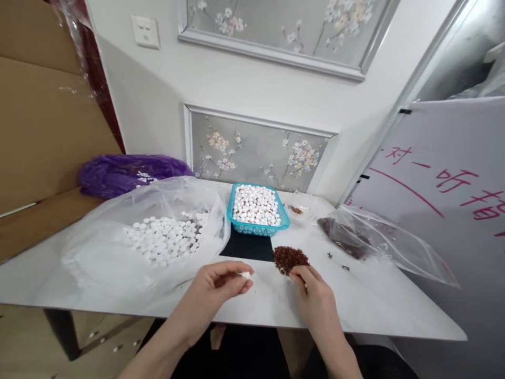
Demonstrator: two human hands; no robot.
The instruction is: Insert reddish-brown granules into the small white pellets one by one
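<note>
Between the thumb and fingers of my left hand [221, 284] is a small white ball [246, 275], held above the table's front part. My right hand [313, 289] has its fingers pinched together at the near edge of a pile of small reddish-brown pieces [290, 258]; what the fingertips hold, if anything, is hidden. Behind the pile stands a blue plastic basket [258, 230] full of white balls, with brown bits showing among them. To the left lies a large clear plastic bag [118, 252] with many loose white balls [169, 239] inside.
A purple bag [134, 171] lies at the back left beside a cardboard box [43, 116]. On the right are a zip bag of dark brown pieces [343, 237] and a small clear bag [310, 208]. A whiteboard [442, 158] borders the right side. A black mat [246, 246] lies near the basket.
</note>
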